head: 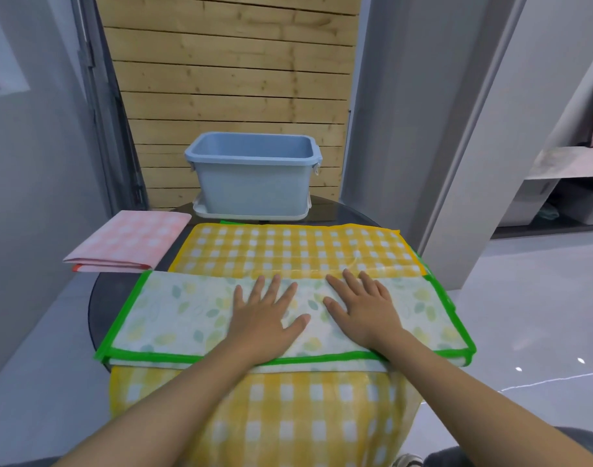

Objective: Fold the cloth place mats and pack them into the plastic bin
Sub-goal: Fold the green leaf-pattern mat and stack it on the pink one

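Observation:
A white leaf-print place mat with a green border (173, 311) lies folded into a long strip across the near part of the small round table. My left hand (266, 315) and my right hand (362, 306) both press flat on its middle, fingers spread and straight. Under it lies a yellow checked mat (288, 251), spread out and hanging over the table's near edge. A pink checked mat (130, 241) sits folded at the table's left. The blue plastic bin (254, 173) stands open at the far side, and nothing shows inside it.
The bin stands on a white lid or tray (200, 210). The dark round table (96, 298) shows bare at its left rim. A wooden slat wall rises behind, grey panels stand on both sides, and shelves are at the right.

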Motion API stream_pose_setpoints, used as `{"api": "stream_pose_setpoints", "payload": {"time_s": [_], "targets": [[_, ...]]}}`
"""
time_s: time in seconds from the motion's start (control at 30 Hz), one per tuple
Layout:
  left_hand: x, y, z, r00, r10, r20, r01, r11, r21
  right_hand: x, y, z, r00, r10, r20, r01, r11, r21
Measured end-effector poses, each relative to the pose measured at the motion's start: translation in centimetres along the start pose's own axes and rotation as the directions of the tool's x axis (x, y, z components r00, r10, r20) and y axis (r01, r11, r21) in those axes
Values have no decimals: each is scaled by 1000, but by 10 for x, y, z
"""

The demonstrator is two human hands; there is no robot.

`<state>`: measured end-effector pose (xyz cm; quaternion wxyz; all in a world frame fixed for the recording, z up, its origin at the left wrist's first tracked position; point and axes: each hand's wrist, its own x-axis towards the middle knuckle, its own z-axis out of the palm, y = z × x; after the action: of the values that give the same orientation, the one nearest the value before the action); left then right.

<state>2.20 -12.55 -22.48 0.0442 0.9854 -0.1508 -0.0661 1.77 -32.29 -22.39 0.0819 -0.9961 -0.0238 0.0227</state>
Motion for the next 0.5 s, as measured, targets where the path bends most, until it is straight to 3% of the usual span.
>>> {"api": "stream_pose_setpoints", "payload": {"time_s": [0.23,0.4,0.5], "targets": [[-14,-88,-13,993,-104,61,104,995,13,-1,-3,-4,999,2,37,-1,999,-42],[-25,-130,-21,988,-61,142,68,997,-39,1,-16,-11,996,22,88,-12,993,-113],[-28,-135,-23,986,-43,158,53,997,-63,2,-37,-17,998,-51,23,52,997,-61]]}}
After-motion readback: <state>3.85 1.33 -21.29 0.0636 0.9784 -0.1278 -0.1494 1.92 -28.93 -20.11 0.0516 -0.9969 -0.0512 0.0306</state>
